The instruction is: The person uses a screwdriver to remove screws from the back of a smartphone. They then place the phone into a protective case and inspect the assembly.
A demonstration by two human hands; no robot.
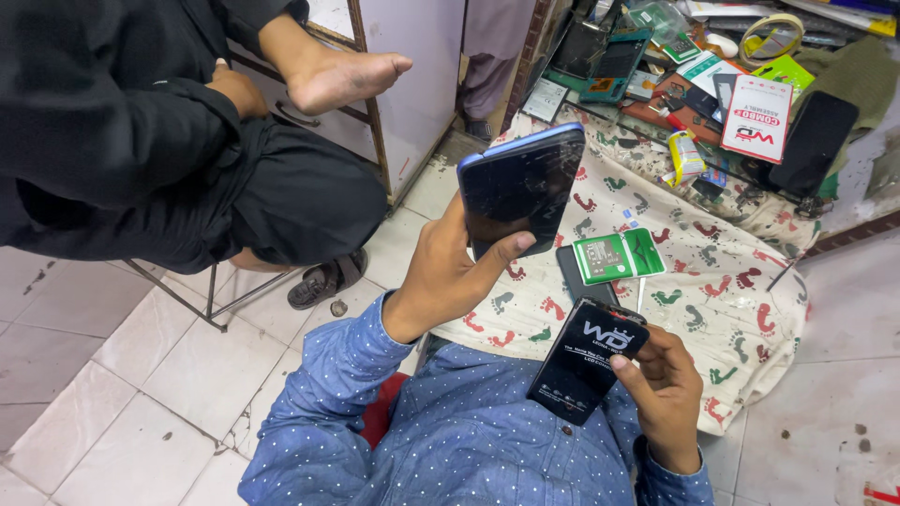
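A: Cracked smartphone [521, 190], upper centre of frame – my left hand [448, 272] is clamped round its lower edge, thumb across the glass. Screen looks shattered, not yet off.

B: And the other side?

A: Right hand [667, 394], lower right, fingers closed on a black display box [585, 360], sealed afaict. So swap's barely begun imo. Green battery pack [619, 255] lies on the footprint-patterned cloth [722, 281] between them, untouched.

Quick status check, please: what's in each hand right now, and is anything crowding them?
Left hand grips cracked phone, raised. Right hand holds black box. Green packet lies on patterned cloth between; seated person close left.
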